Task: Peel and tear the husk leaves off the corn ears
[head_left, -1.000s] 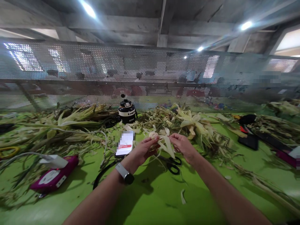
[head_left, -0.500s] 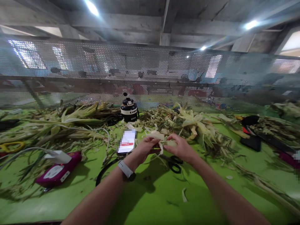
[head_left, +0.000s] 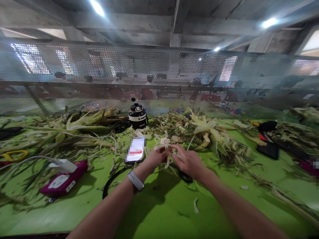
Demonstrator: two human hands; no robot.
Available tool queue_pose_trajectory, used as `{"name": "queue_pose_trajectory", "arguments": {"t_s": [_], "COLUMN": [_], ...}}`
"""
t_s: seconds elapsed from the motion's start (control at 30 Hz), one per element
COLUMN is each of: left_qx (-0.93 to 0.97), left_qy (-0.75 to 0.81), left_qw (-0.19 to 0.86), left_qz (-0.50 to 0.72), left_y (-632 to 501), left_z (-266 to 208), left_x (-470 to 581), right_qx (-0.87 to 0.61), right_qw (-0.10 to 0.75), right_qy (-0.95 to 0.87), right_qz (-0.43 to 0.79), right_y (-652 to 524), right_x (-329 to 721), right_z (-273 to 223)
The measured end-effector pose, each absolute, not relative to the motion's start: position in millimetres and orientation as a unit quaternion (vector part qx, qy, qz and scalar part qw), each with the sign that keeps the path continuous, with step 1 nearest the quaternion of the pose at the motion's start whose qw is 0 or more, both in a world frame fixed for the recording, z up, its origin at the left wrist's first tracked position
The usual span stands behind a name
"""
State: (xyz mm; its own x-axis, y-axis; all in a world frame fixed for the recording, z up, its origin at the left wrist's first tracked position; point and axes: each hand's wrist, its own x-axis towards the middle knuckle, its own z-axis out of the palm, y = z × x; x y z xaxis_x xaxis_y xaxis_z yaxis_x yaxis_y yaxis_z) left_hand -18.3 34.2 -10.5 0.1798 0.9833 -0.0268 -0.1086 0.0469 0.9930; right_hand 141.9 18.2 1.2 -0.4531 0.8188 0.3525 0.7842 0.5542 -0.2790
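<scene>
My left hand (head_left: 155,159) is closed around a small pale bundle of corn husk (head_left: 165,142), whose rounded top shows above the fingers. Loose strips hang down below it. Close against it, my right hand (head_left: 191,163) pinches at the same husk with thumb and forefinger; the fingertips partly hide it. Under the right hand lie black-handled scissors (head_left: 185,177), mostly covered. A phone (head_left: 136,149) with a lit screen lies just left of my left hand.
Heaps of dry corn husks (head_left: 209,132) spread along the back and right, with more husks (head_left: 77,124) at left. A black bottle (head_left: 137,116) stands behind the phone. At left are a purple power strip (head_left: 59,184) with a white charger (head_left: 63,166) and yellow-handled scissors (head_left: 16,155).
My right hand has moved inward and turned over the husk, now covering more of the scissors. The bundle has turned more upright, showing its rounded top.
</scene>
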Motion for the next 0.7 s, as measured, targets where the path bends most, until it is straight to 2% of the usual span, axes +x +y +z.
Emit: {"name": "queue_pose_trajectory", "arguments": {"t_s": [0.2,0.37,0.57,0.7], "left_qx": [0.560,0.488,0.497,0.508], "left_qy": [0.418,0.412,0.404,0.410], "left_qw": [0.554,0.618,0.614,0.582], "left_qz": [0.453,0.458,0.461,0.484], "left_y": [37.5,34.5,35.6,37.5], "left_z": [-10.9,-5.0,-4.6,-7.2], "left_x": [-18.5,-18.2,-20.7,-20.2], "right_qx": [-0.529,-0.507,-0.498,-0.499], "right_qw": [0.198,0.233,0.288,0.269], "right_qy": [-0.824,-0.829,-0.817,-0.824], "right_qz": [0.053,0.032,0.032,0.014], "right_y": [26.5,26.9,24.5,22.8], "right_x": [147.2,148.0,148.5,148.8], "right_z": [3.3,2.8,4.1,5.8]}}
